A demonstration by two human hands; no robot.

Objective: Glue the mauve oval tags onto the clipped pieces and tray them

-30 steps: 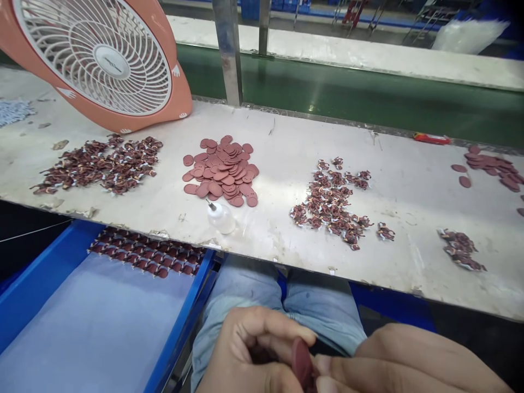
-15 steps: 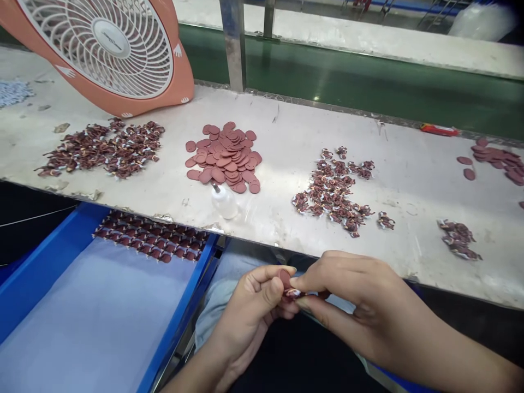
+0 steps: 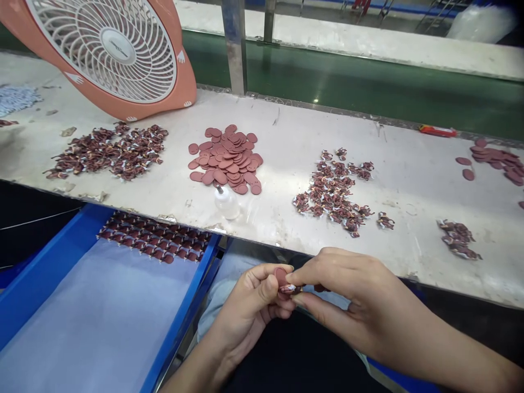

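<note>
Matt, smooth disc [image 3: 280, 275]; glossy plastic fan [image 3: 118, 46]; translucent plastic bottle [image 3: 226, 205]; scuffed worktop [image 3: 282, 155]; dull metal post [image 3: 234, 54].

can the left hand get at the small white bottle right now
Probably yes: nothing seems to stand between the left hand and the bottle near the table edge, though that hand holds a reddish oval piece.

From the wearer's head, one camera looks forward and down, near above the left hand [image 3: 251, 303] and right hand [image 3: 356, 286], across the table [image 3: 282, 155] to its far edge.
</note>
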